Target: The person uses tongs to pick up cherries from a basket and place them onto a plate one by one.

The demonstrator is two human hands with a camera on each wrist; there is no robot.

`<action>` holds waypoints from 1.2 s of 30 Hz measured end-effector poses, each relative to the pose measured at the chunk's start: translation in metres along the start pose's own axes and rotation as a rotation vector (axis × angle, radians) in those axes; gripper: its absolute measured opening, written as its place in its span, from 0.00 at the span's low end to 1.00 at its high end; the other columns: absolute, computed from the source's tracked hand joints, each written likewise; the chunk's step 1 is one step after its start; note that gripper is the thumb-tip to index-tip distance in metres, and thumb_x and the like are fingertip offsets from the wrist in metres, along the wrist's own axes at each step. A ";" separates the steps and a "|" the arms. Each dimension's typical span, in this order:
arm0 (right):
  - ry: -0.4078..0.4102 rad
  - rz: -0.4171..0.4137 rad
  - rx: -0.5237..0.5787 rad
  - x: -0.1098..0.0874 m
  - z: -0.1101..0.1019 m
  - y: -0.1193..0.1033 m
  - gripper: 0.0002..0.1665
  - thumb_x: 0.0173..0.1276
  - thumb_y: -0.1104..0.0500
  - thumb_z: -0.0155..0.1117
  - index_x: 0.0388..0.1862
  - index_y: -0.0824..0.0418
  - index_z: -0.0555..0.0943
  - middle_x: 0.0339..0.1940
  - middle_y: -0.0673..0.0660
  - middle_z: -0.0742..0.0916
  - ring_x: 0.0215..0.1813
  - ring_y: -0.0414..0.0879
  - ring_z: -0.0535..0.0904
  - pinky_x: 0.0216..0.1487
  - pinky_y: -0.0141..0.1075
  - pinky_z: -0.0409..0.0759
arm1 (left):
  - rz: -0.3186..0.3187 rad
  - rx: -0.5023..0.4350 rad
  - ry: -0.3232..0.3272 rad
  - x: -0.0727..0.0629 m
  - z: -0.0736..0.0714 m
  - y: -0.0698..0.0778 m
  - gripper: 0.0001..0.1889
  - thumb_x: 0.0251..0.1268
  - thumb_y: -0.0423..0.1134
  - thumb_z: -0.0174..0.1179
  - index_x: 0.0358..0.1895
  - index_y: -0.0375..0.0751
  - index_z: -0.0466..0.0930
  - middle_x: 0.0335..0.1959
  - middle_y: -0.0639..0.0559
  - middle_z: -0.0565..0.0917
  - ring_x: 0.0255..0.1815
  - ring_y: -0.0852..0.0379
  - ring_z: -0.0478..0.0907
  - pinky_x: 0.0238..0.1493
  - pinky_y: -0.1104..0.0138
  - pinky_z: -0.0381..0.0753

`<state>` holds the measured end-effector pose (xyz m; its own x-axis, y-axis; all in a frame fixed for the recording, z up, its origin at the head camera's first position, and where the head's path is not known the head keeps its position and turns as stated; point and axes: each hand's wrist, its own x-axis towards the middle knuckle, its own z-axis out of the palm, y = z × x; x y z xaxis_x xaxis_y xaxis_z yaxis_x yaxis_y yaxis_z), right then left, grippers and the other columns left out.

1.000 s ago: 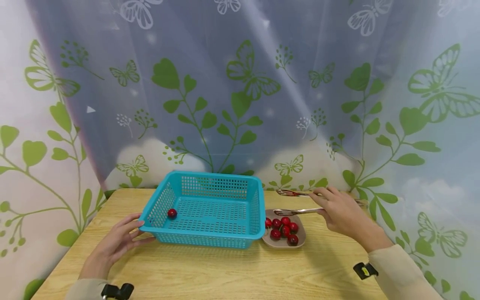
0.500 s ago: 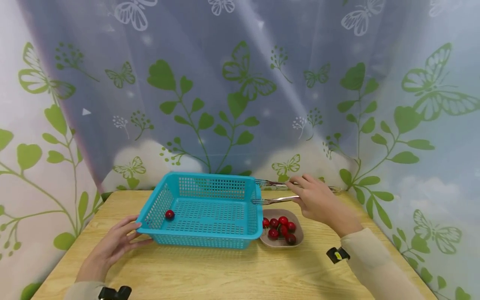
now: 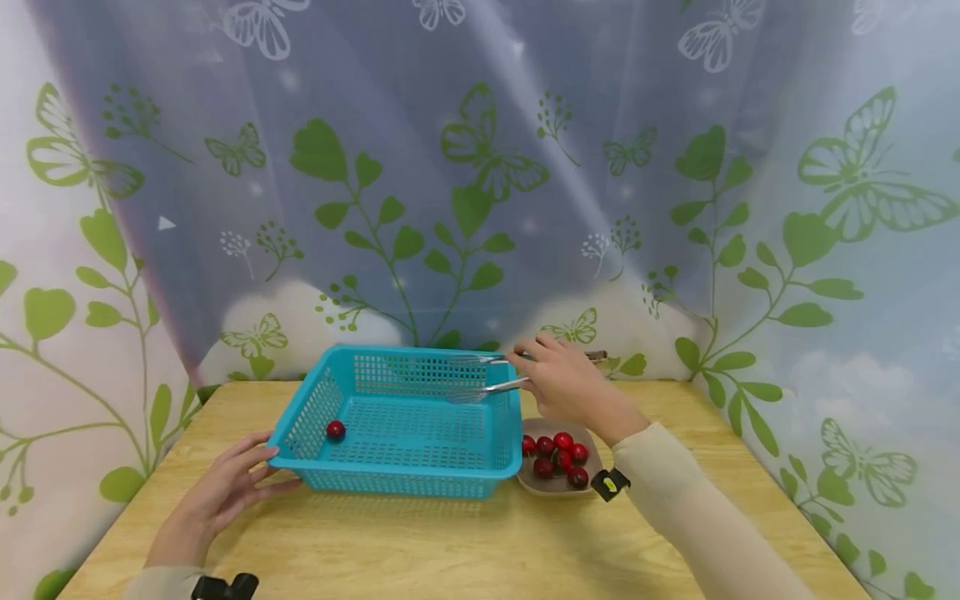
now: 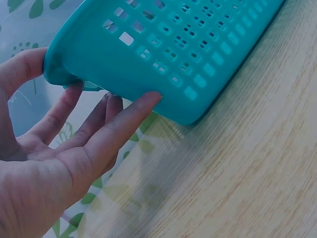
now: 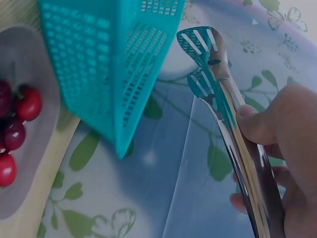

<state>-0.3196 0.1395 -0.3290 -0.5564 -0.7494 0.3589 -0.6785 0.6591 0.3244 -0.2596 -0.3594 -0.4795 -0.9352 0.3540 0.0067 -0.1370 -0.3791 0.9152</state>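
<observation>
My left hand holds the near left corner of a turquoise perforated basket, with one finger over the rim and others under it, as the left wrist view shows. A single dark red cherry lies in the basket's left end. My right hand grips metal tongs with slotted heads. Those heads are apart, nothing between them, and overlap the basket's right end in the head view. Below the right hand, a beige dish bears several red cherries.
The dish stands right up against the basket's right side. Beneath them is a light wood-grain table. A curtain printed with leaves and butterflies hangs along the table's back edge and sides.
My right hand has carried the spread tongs leftward, from over the dish's far side to over the basket's right end. My left hand keeps its place at the corner.
</observation>
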 end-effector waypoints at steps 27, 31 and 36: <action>-0.266 -0.115 -0.151 0.117 0.038 -0.065 0.19 0.79 0.49 0.62 0.65 0.46 0.83 0.60 0.47 0.83 0.56 0.46 0.75 0.42 0.34 0.81 | 0.008 -0.037 -0.116 0.002 -0.003 0.002 0.22 0.85 0.31 0.37 0.60 0.53 0.82 0.59 0.59 0.84 0.61 0.58 0.82 0.68 0.47 0.86; -0.308 -0.110 -0.175 0.130 0.047 -0.077 0.16 0.78 0.49 0.63 0.62 0.44 0.84 0.60 0.45 0.83 0.56 0.45 0.74 0.44 0.34 0.82 | 0.008 -0.028 -0.099 0.002 -0.003 0.003 0.22 0.85 0.31 0.38 0.60 0.53 0.83 0.59 0.60 0.84 0.60 0.58 0.82 0.68 0.47 0.86; -0.339 -0.115 -0.144 0.138 0.055 -0.092 0.15 0.76 0.49 0.65 0.59 0.42 0.85 0.62 0.45 0.82 0.63 0.45 0.76 0.59 0.38 0.87 | -0.001 -0.048 -0.102 0.001 0.000 0.001 0.23 0.86 0.31 0.37 0.59 0.53 0.83 0.59 0.60 0.84 0.60 0.58 0.83 0.68 0.47 0.86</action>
<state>-0.3603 -0.0278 -0.3574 -0.6240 -0.7813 0.0113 -0.6847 0.5537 0.4739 -0.2611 -0.3594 -0.4789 -0.8972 0.4388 0.0496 -0.1551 -0.4182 0.8950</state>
